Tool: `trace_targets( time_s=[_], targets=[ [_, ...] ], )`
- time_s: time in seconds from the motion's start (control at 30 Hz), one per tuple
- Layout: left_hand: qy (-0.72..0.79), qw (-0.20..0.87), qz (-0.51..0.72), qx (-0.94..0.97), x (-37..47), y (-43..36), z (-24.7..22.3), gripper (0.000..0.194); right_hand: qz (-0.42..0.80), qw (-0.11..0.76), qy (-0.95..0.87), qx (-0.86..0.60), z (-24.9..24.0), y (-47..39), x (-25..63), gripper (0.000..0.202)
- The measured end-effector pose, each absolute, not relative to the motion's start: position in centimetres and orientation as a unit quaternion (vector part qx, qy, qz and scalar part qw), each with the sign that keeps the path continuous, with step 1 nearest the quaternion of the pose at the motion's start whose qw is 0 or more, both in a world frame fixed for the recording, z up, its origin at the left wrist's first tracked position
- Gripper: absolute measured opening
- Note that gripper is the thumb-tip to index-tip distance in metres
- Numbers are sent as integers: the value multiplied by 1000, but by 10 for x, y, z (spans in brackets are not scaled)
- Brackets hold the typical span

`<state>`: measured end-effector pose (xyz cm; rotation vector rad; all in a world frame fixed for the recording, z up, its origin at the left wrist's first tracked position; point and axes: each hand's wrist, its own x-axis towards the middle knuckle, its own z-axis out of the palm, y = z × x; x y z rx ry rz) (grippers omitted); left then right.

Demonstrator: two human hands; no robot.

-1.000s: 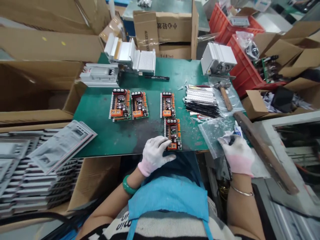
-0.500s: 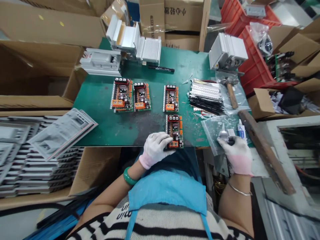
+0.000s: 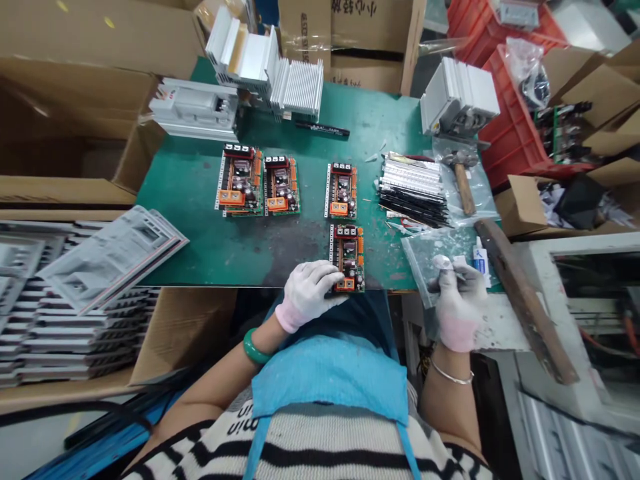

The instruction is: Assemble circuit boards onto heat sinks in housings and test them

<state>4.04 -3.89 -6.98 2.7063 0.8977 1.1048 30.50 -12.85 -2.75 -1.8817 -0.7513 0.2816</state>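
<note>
One circuit board (image 3: 351,250) is held on the table (image 3: 215,250), its near-left corner clamped by the left hand (image 3: 311,293). Beyond the board, another board (image 3: 342,192) is placed. To the board's right, the gloved right hand (image 3: 457,303) is half curled beside a white tube (image 3: 481,263); whether a small silvery item (image 3: 442,262) is gripped cannot be told.

Spread across your green table (image 3: 210,250) — circuit boards (image 3: 341,191), finned silver heatsinks (image 3: 299,87), a black marker (image 3: 323,129), dark and silver strips (image 3: 413,190), and clear plastic bags (image 3: 419,257).
</note>
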Motion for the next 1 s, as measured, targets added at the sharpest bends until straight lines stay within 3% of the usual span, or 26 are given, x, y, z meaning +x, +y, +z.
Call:
trace_targets(
  time_s=[0.2,0.3,0.43,0.5,0.7,0.9,1.0],
  targets=[
    [265,42,383,884,41,-38,-69,34,90,539,-405,-733,-29,-112,291,20],
    [252,51,388,885,39,-42,-70,34,85,555,-383,-733,-27,-103,280,34],
    [251,65,384,886,37,-51,-73,31,208,569,-365,-707,-23,-98,267,57],
    [273,71,378,882,36,-56,-74,37,266,562,-361,-696,-21,-99,264,48],
    [338,78,322,881,39,-62,-78,89,360,535,-370,-669,-26,-113,261,35],
    [341,75,290,891,43,-60,-78,86,332,500,-511,-615,-25,-121,250,11],
    [347,85,287,889,44,-60,-77,84,324,474,-543,-613,-24,-121,246,9]
  ],
)
